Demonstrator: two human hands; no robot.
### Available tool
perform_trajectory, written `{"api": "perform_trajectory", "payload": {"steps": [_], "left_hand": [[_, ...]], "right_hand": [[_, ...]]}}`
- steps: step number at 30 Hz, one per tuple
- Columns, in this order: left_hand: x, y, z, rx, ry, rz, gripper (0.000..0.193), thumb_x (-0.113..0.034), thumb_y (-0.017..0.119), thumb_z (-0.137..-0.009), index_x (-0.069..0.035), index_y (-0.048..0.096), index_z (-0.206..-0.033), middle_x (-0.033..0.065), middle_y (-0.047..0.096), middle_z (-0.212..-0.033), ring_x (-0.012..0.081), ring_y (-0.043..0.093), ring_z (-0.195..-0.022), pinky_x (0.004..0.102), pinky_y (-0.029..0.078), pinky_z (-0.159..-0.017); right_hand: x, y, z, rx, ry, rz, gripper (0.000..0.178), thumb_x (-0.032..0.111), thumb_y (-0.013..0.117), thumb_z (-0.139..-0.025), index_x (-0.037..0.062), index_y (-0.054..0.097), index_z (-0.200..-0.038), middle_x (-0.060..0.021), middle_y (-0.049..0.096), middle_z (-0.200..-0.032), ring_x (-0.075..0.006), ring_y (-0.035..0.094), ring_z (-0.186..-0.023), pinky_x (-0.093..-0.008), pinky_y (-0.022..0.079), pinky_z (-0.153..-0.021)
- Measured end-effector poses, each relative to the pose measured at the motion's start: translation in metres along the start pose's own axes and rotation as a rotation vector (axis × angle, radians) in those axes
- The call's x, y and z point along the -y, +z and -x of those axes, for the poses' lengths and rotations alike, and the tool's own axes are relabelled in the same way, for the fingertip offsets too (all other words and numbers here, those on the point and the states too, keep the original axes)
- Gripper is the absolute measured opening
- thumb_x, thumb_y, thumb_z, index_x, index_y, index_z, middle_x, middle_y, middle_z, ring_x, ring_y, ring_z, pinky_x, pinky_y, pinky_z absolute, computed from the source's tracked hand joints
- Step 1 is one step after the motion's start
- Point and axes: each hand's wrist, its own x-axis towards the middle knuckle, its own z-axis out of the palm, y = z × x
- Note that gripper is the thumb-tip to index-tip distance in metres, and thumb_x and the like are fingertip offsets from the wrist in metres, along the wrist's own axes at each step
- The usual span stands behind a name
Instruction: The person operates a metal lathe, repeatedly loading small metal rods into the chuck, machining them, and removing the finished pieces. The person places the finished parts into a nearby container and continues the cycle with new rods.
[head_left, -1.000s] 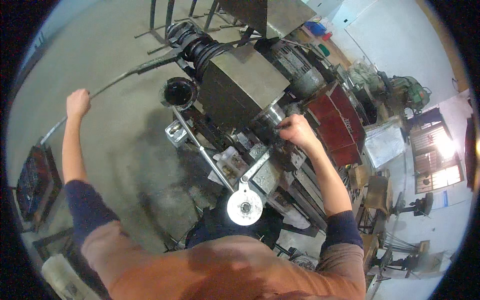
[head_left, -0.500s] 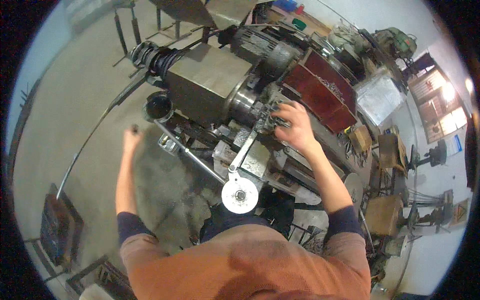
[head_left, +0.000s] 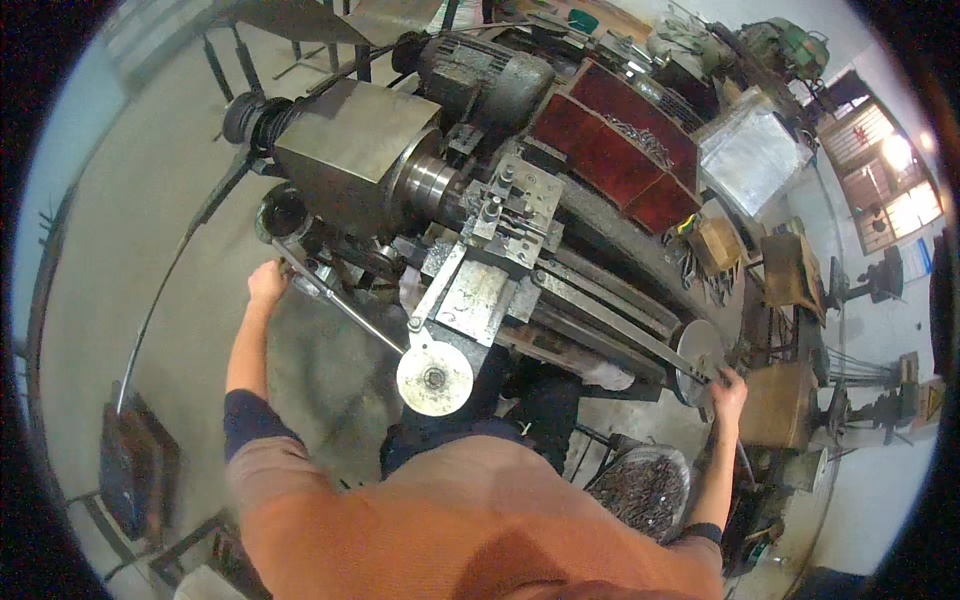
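My left hand [head_left: 267,283] is closed beside the machine, next to the upper end of a long metal rod lever [head_left: 340,300]. What its fingers hold, if anything, is hidden. Out to the right, my right hand [head_left: 729,393] is closed around the end of a long flat lever [head_left: 620,322], in front of a grey disc [head_left: 702,345]. Between my arms stands a small lathe with a shiny round chuck [head_left: 430,185] and a tool slide [head_left: 510,215]. A pale round disc [head_left: 435,378] sits at the slide's near end, close to my body.
Behind the slide is a dark red tray [head_left: 625,150] with small metal pieces. A motor [head_left: 485,80] stands behind the grey headstock cover [head_left: 355,130]. A container of dark metal bits [head_left: 645,490] is by my right side. Cardboard boxes [head_left: 785,400] stand at the right.
My right hand has left the tool slide and moved right and nearer, onto the flat lever's end. The left hand stays out at the left, now closer to the rod lever. The view has shifted.
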Motion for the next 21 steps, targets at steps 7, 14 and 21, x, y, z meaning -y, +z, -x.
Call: {"api": "perform_trajectory", "payload": {"steps": [7,14,21], "left_hand": [[-0.021,-0.045,0.023,-0.204,-0.119,1.125,0.040,-0.027,0.061,-0.080,0.007,0.057,-0.099,0.0140,0.060,-0.068,0.0205,0.060,-0.056,0.0310,0.048,-0.050],[-0.106,-0.079,0.026,-0.335,-0.515,1.525,0.024,-0.014,0.058,-0.080,0.007,0.050,-0.089,0.0140,0.059,-0.066,0.0210,0.059,-0.048,0.0304,0.044,-0.041],[-0.108,-0.036,0.006,-0.287,-0.515,1.565,0.016,-0.003,0.050,-0.074,0.008,0.049,-0.085,0.0157,0.059,-0.065,0.0230,0.059,-0.047,0.0316,0.045,-0.041]], "right_hand": [[-0.270,-0.022,0.064,0.334,0.462,0.470,0.035,0.017,0.066,-0.061,0.0008,0.060,-0.091,-0.0216,0.062,-0.091,-0.0355,0.058,-0.089,-0.0404,0.047,-0.076],[-0.222,0.020,0.107,0.120,0.629,0.587,0.028,0.027,0.063,-0.060,0.0041,0.066,-0.077,-0.0191,0.064,-0.082,-0.0322,0.063,-0.079,-0.0445,0.048,-0.070],[-0.114,0.032,0.168,0.045,0.832,0.496,0.038,0.028,0.058,-0.065,-0.0004,0.062,-0.090,-0.0227,0.061,-0.093,-0.0371,0.059,-0.091,-0.0433,0.046,-0.080]]}}
